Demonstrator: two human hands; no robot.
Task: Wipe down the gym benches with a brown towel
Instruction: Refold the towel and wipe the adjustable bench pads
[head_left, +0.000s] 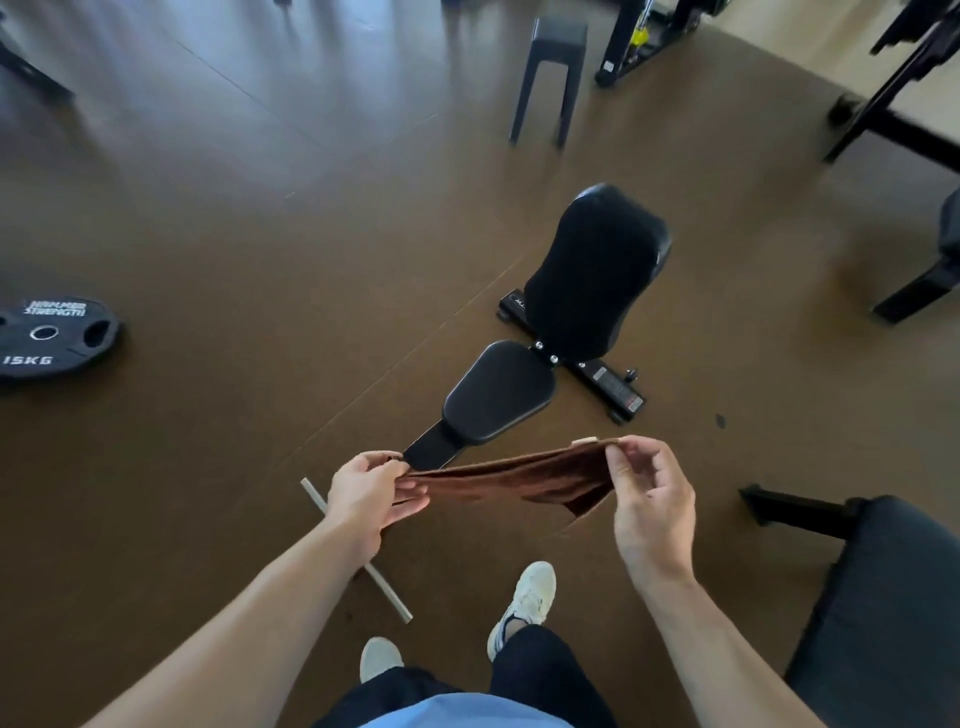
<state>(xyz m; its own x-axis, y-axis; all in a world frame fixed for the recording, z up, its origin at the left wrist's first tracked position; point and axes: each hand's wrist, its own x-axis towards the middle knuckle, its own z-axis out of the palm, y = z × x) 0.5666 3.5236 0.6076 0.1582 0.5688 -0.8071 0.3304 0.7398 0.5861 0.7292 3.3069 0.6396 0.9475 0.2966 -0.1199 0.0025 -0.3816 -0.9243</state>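
A black gym bench (545, 332) stands on the brown floor (260, 260), its backrest far. Just nearer, the brown towel (524, 475) hangs stretched: left hand (363, 499) grip pinches one end, right hand (649, 499) the other.

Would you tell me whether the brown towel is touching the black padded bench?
Cannot tell: in the head view the brown towel, held up, overlaps the bench.

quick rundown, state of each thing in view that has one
brown towel: stretched between both hands, off the bench
left hand: pinching the towel's left end
right hand: pinching the towel's right end
gym bench: backrest raised, seat flat, nothing on it
weight plate: lying flat on the floor
stool: upright
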